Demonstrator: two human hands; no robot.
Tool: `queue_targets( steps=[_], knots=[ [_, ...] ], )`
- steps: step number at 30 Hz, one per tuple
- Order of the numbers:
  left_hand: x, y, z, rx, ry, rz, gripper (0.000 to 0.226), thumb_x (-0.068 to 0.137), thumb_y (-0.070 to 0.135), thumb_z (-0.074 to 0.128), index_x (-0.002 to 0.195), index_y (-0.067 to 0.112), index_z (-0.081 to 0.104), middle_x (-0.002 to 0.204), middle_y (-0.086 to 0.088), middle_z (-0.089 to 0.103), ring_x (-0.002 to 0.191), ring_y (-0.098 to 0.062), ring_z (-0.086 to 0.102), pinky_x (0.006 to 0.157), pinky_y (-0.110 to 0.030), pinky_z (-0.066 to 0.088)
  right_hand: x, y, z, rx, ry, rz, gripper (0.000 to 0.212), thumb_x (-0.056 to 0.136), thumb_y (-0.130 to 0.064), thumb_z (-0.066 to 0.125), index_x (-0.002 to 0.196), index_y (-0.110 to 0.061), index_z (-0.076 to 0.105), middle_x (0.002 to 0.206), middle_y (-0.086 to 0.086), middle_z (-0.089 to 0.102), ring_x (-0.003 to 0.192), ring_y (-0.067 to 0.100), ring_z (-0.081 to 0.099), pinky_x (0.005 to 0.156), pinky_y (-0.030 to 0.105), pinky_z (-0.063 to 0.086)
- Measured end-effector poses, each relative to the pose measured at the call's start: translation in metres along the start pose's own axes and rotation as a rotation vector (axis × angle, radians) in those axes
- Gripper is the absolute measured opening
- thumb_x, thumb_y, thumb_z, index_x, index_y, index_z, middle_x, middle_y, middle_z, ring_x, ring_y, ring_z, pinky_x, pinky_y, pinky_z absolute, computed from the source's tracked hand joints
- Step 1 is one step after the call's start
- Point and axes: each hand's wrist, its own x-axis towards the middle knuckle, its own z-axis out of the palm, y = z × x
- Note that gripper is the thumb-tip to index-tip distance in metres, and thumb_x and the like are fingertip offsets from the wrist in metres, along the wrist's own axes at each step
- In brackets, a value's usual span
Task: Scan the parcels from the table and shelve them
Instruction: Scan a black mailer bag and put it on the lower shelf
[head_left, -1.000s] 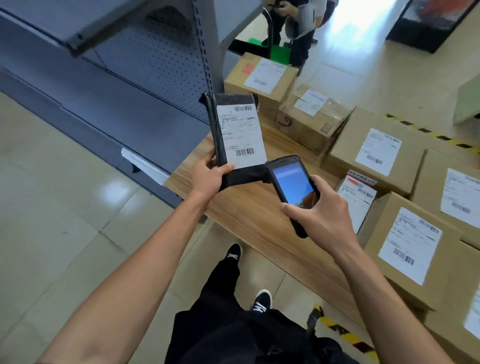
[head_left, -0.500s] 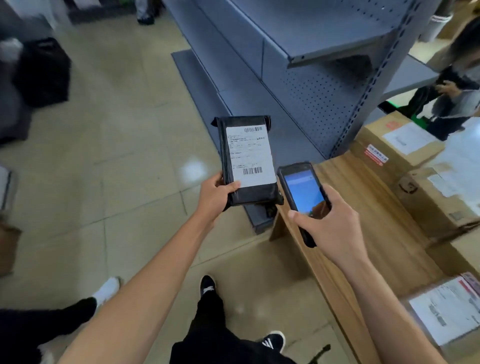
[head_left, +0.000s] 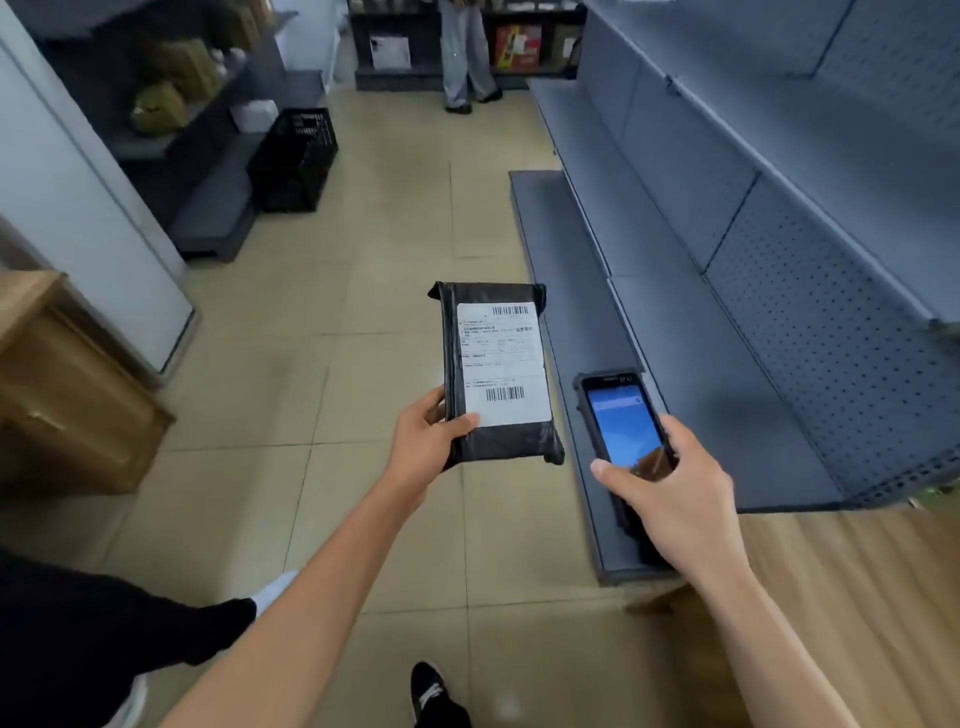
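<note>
Far left of the frame: a wooden cabinet (head_left: 62, 384), a pale wall panel (head_left: 78, 208) behind it, and in the upper left a dark shelving unit (head_left: 171, 119) carrying brownish bundles (too blurred to name). Just right of that, a black crate (head_left: 293, 158) on the tiled floor (head_left: 363, 234). Lower left: a black-sleeved limb of another person (head_left: 104, 634), with a white shoe tip beside it.

Centre of the frame: left hand (head_left: 423, 441) gripping the lower left corner of the black parcel (head_left: 498, 374), thumb on top beside the white shipping label (head_left: 503, 364), fingers hidden underneath. Parcel held flat above the floor, label up, barcodes showing at the label's top and bottom. Top centre: legs of a standing person (head_left: 467, 57) before a far rack of boxes (head_left: 519, 44). Bottom centre: a black shoe (head_left: 428, 691).

Right of the parcel, apart from it: right hand (head_left: 675, 499) wrapped round the handheld scanner (head_left: 623, 426), thumb across the lower edge of its lit blue screen. Right side of the frame: grey metal shelving (head_left: 727, 312) with perforated back panels, running from the upper right down to the wooden table (head_left: 831, 597) in the lower right corner.
</note>
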Motion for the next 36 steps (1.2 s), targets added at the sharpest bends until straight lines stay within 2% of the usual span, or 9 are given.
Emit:
queue_targets(
  steps=[5, 9, 14, 17, 19, 24, 29, 33, 36],
  knots=[
    [0.044, 0.038, -0.051, -0.003, 0.005, 0.062, 0.046, 0.091, -0.002, 0.069, 0.126, 0.026, 0.070, 0.112, 0.006, 0.079, 0.099, -0.014, 0.077, 0.070, -0.021, 0.060, 0.041, -0.051, 0.049, 0.027, -0.008, -0.052, 0.042, 0.076, -0.044, 0.088, 0.095, -0.062, 0.055, 0.080, -0.005, 0.063, 0.080, 0.003, 0.058, 0.061, 0.023, 0.043],
    [0.074, 0.070, -0.084, 0.009, 0.010, 0.112, 0.044, 0.091, -0.004, 0.069, 0.127, 0.021, 0.070, 0.110, 0.006, 0.079, 0.097, -0.014, 0.077, 0.069, -0.021, 0.059, 0.074, -0.086, 0.080, 0.035, 0.032, -0.090, 0.036, 0.074, -0.040, 0.089, 0.091, -0.034, 0.058, 0.078, -0.005, 0.065, 0.075, 0.004, 0.058, 0.057, 0.012, 0.043],
    [0.110, 0.101, -0.113, -0.022, 0.036, 0.142, 0.043, 0.091, -0.002, 0.070, 0.128, 0.020, 0.068, 0.110, 0.007, 0.079, 0.095, -0.014, 0.077, 0.068, -0.019, 0.058, 0.109, -0.121, 0.108, 0.028, 0.043, -0.145, 0.043, 0.073, -0.046, 0.088, 0.103, -0.031, 0.062, 0.079, -0.007, 0.065, 0.073, 0.008, 0.060, 0.065, 0.028, 0.048],
    [0.133, 0.111, -0.123, -0.036, 0.055, 0.148, 0.043, 0.092, 0.000, 0.070, 0.130, 0.020, 0.068, 0.113, 0.006, 0.079, 0.096, -0.015, 0.077, 0.067, -0.020, 0.058, 0.133, -0.135, 0.124, 0.029, 0.048, -0.152, 0.055, 0.071, -0.048, 0.088, 0.117, -0.029, 0.063, 0.082, -0.007, 0.067, 0.077, 0.008, 0.061, 0.068, 0.030, 0.049],
    [0.153, 0.116, -0.126, -0.036, 0.066, 0.152, 0.043, 0.092, 0.001, 0.070, 0.129, 0.022, 0.069, 0.113, 0.006, 0.078, 0.095, -0.014, 0.077, 0.065, -0.019, 0.057, 0.153, -0.141, 0.135, 0.041, 0.051, -0.155, 0.056, 0.071, -0.047, 0.088, 0.117, -0.029, 0.062, 0.083, -0.007, 0.067, 0.080, 0.011, 0.063, 0.071, 0.033, 0.053],
    [0.206, 0.127, -0.127, -0.015, 0.087, 0.156, 0.041, 0.093, 0.001, 0.069, 0.125, 0.027, 0.070, 0.113, 0.007, 0.079, 0.091, -0.010, 0.077, 0.062, -0.016, 0.054, 0.210, -0.147, 0.158, 0.060, 0.058, -0.165, 0.057, 0.068, -0.052, 0.086, 0.112, -0.026, 0.062, 0.081, -0.005, 0.067, 0.080, 0.009, 0.061, 0.063, 0.020, 0.044],
    [0.280, 0.151, -0.117, 0.039, 0.088, 0.163, 0.041, 0.093, 0.003, 0.068, 0.128, 0.025, 0.070, 0.114, 0.007, 0.078, 0.096, -0.016, 0.077, 0.062, -0.018, 0.055, 0.291, -0.155, 0.174, 0.108, 0.059, -0.157, 0.055, 0.061, -0.059, 0.079, 0.103, -0.028, 0.061, 0.077, -0.006, 0.066, 0.076, 0.008, 0.061, 0.062, 0.026, 0.046],
    [0.343, 0.173, -0.105, 0.054, 0.092, 0.169, 0.041, 0.093, 0.003, 0.068, 0.127, 0.026, 0.070, 0.113, 0.007, 0.078, 0.095, -0.015, 0.077, 0.061, -0.017, 0.055, 0.359, -0.158, 0.179, 0.117, 0.045, -0.137, 0.058, 0.064, -0.056, 0.082, 0.110, -0.027, 0.062, 0.081, -0.003, 0.067, 0.078, 0.012, 0.063, 0.065, 0.029, 0.047],
    [0.385, 0.185, -0.097, 0.051, 0.088, 0.186, 0.040, 0.092, 0.003, 0.068, 0.124, 0.029, 0.071, 0.113, 0.008, 0.078, 0.095, -0.013, 0.077, 0.061, -0.016, 0.054, 0.404, -0.158, 0.181, 0.098, 0.029, -0.134, 0.072, 0.072, -0.049, 0.087, 0.133, -0.020, 0.060, 0.089, -0.005, 0.068, 0.089, 0.016, 0.064, 0.073, 0.030, 0.048]
  ],
)
